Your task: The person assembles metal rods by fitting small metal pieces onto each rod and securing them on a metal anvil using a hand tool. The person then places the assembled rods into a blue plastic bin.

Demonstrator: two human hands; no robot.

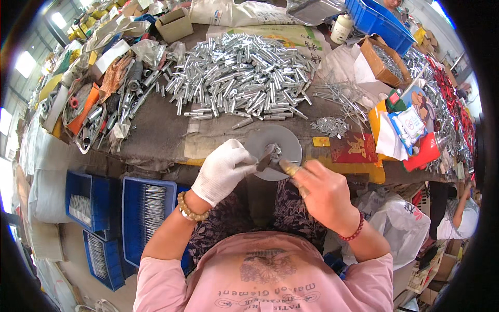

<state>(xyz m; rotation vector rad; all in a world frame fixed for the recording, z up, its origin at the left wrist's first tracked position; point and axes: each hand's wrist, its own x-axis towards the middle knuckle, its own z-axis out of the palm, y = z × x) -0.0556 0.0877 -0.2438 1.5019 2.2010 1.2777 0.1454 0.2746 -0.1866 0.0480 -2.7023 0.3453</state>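
A grey round dish (248, 143) sits at the table's front edge, with small shiny metal pieces (276, 151) at its middle. My left hand (224, 169), in a white knitted glove, reaches over the dish's left side. Its fingers are pinched on a dark flat strip (264, 162). From the right comes my right hand (323, 188), ungloved, with tape round some fingers. Thumb and fingers are closed over the dish's right part; what they hold is too small to make out. Behind the dish lies a large heap of silvery metal sleeves (244, 78).
Tools and bags (104, 104) crowd the table's left. Thin metal rods (345, 99) and small metal parts (331, 126) lie to the right, near an open cardboard box (382, 62). Blue bins (126, 218) holding rods stand below left. A plastic bag (397, 223) hangs at lower right.
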